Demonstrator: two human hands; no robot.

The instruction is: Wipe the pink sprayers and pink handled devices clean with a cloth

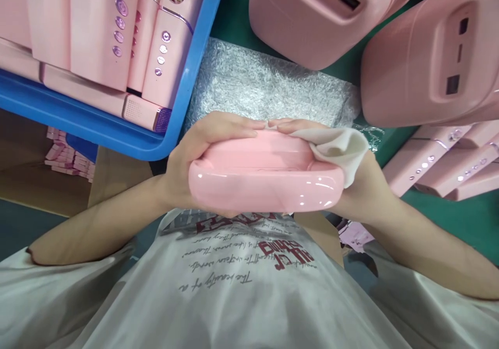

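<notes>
Plainly, the shirt (253,312) carries the words "The beauty of a", upside down from here; its red lettering is perhaps too warped to read surely. Before the chest, a glossy pink casing (267,190) is held at both ends: the left hand (200,138) wraps one, the right hand (366,188) grips the other with a white cloth (343,149). The blue tray's rim (183,94) edges near the left hand; bubble wrap (273,81) spans the room between tray and pink housings (315,32).
</notes>
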